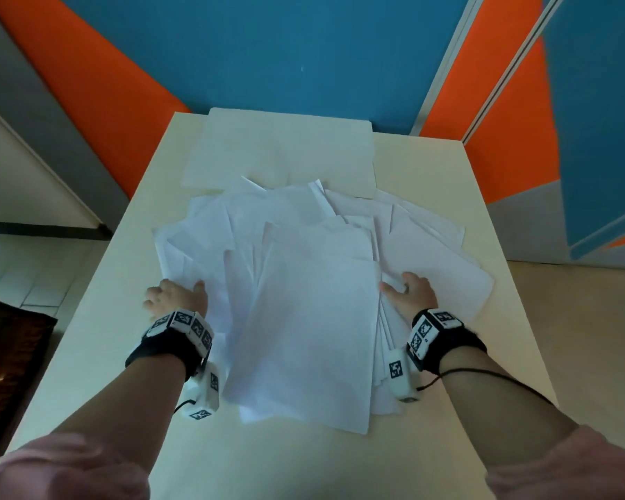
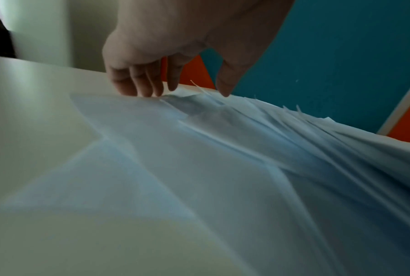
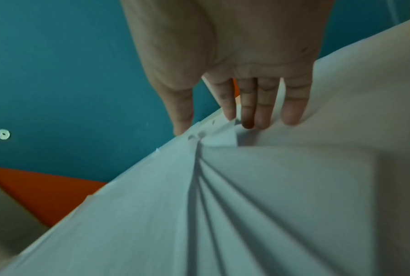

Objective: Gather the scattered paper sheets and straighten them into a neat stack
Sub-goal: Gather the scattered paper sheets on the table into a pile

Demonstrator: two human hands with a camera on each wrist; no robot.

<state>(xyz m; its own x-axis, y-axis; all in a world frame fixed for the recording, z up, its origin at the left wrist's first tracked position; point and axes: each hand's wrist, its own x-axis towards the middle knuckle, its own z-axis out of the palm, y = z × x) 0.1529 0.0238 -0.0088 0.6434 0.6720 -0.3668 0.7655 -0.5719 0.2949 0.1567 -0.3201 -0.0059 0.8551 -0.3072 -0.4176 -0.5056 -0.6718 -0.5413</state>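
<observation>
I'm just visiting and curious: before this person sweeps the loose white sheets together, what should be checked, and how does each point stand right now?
1. Left hand on the left side of the paper sheets: ok, fingertips touch the paper.
2. Right hand on the right side: ok, straight fingers press on the sheets.
3. Both hands flank the pile: ok.
4. All sheets on the table: ok, none seen overhanging an edge.
5. Sheets lined up: not ok, they fan out at many angles.
6. Far sheets clear of the pale board: not ok, some corners overlap its near edge.
</observation>
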